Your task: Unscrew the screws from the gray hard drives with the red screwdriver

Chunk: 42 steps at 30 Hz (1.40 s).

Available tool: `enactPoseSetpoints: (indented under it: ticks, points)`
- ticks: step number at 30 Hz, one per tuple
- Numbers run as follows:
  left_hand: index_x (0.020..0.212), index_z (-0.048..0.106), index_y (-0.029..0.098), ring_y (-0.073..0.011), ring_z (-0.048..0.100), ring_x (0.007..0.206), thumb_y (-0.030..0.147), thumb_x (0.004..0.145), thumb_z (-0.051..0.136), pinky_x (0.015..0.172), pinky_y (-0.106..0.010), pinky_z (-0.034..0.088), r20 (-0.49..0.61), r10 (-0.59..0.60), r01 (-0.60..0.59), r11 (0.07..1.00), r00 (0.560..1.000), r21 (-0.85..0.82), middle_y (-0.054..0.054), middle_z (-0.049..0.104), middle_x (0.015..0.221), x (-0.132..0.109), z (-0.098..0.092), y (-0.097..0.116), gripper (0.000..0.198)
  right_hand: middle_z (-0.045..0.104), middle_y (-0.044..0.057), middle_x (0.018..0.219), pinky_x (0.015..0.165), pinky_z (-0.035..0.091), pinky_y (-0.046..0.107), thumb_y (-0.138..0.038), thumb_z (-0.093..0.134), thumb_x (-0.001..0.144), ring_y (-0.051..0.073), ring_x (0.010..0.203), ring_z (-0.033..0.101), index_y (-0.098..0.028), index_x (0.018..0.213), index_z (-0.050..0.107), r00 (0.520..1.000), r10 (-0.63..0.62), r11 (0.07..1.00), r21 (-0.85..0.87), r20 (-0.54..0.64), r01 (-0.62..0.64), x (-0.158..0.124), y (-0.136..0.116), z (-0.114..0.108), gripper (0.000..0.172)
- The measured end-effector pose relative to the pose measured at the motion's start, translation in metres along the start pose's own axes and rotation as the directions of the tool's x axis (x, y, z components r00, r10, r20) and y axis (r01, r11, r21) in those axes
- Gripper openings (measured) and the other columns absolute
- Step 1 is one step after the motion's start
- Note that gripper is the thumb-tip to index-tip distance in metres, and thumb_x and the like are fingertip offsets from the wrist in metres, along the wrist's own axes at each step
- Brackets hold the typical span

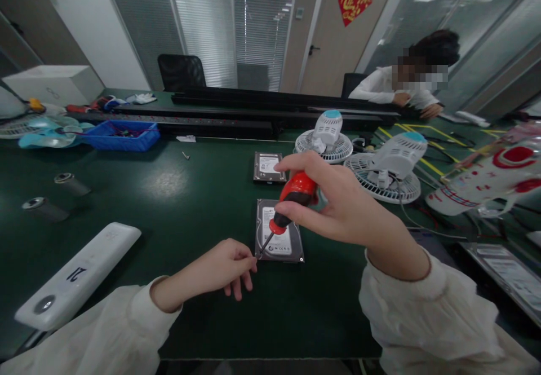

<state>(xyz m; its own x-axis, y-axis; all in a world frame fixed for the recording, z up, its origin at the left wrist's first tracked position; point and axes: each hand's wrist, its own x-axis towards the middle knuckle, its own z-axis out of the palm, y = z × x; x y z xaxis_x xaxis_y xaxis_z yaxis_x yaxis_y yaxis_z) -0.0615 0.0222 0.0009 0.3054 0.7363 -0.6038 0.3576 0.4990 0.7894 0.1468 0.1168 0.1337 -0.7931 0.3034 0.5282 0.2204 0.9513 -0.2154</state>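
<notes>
A red and black screwdriver (298, 189) is held in my right hand (338, 200), thumb and fingers around its handle. It tilts, and its shaft runs down to the lower left corner of a hard drive (274, 245) lying label up on the table. Close by that corner, my left hand (230, 262) has thumb and forefinger drawn together near the screwdriver's tip, the other fingers hanging loosely curled. Whatever may be between those fingertips is too small to make out. Behind the first drive lies a second hard drive (269, 167), partly covered by my right hand.
Two white fans (323, 138) lie right of the drives, near a large clear bottle (486, 177). Leftward are a white device marked 21 (80, 273), metal cylinders (46, 208) and a blue tray (122, 138). Black bars (236, 121) cross behind; a person (380, 84) sits at the far right.
</notes>
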Motion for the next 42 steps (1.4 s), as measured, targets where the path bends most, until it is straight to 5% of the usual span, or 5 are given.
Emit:
enactPoseSetpoints:
  ticks: [6, 25, 30, 36, 42]
  points:
    - [0.087, 0.061, 0.016, -0.0116, 0.063, 0.047, 0.040, 0.088, 0.057, 0.042, -0.020, 0.040, -0.015, 0.005, -0.005, 1.000, 1.000, 0.009, -0.002, 0.072, 0.069, 0.0001, 0.0015, 0.0003, 0.024, 0.063, 0.013, 0.116, 0.078, 0.050, 0.034, -0.031, 0.047, 0.094, 0.020, 0.095, 0.062, -0.010, 0.124, 0.051, 0.995, -0.077, 0.993, 0.090, 0.067, 0.071, -0.0001, -0.0004, -0.0012, 0.037]
    - [0.087, 0.061, 0.016, -0.0115, 0.064, 0.049, 0.046, 0.087, 0.060, 0.042, -0.019, 0.041, 0.000, 0.016, -0.016, 1.000, 1.000, 0.008, -0.003, 0.073, 0.071, -0.0004, -0.0002, -0.0009, 0.030, 0.070, 0.003, 0.084, 0.062, 0.041, 0.026, -0.046, 0.057, 0.095, 0.013, 0.068, 0.061, -0.013, 0.110, 0.064, 1.000, 0.002, 0.998, -0.059, 0.029, 0.000, -0.0012, -0.0046, -0.0057, 0.037]
    - [0.086, 0.061, 0.015, -0.0110, 0.063, 0.047, 0.041, 0.089, 0.057, 0.041, -0.019, 0.039, -0.007, 0.011, -0.011, 1.000, 1.000, 0.010, -0.002, 0.072, 0.070, -0.0001, 0.0005, -0.0011, 0.026, 0.068, 0.014, 0.111, 0.083, 0.049, 0.032, -0.025, 0.041, 0.096, 0.018, 0.095, 0.064, -0.005, 0.123, 0.056, 0.992, -0.117, 0.989, 0.096, 0.055, 0.111, -0.0008, -0.0028, -0.0057, 0.037]
    - [0.086, 0.061, 0.016, -0.0108, 0.063, 0.047, 0.044, 0.087, 0.059, 0.042, -0.019, 0.040, -0.020, 0.013, -0.012, 1.000, 1.000, 0.013, -0.002, 0.072, 0.070, -0.0009, 0.0010, 0.0007, 0.029, 0.066, 0.002, 0.080, 0.060, 0.037, 0.024, -0.047, 0.054, 0.097, 0.011, 0.064, 0.056, -0.013, 0.114, 0.061, 1.000, -0.015, 0.996, -0.083, 0.002, 0.015, 0.0001, -0.0043, -0.0037, 0.039]
    - [0.087, 0.061, 0.016, -0.0108, 0.063, 0.047, 0.042, 0.089, 0.058, 0.041, -0.019, 0.041, -0.006, 0.020, -0.020, 1.000, 1.000, 0.006, -0.003, 0.073, 0.070, 0.0003, 0.0000, -0.0012, 0.027, 0.065, 0.011, 0.110, 0.072, 0.047, 0.031, -0.029, 0.043, 0.095, 0.017, 0.085, 0.062, -0.011, 0.122, 0.053, 0.996, -0.056, 0.997, 0.055, 0.064, 0.053, -0.0009, -0.0043, -0.0039, 0.033]
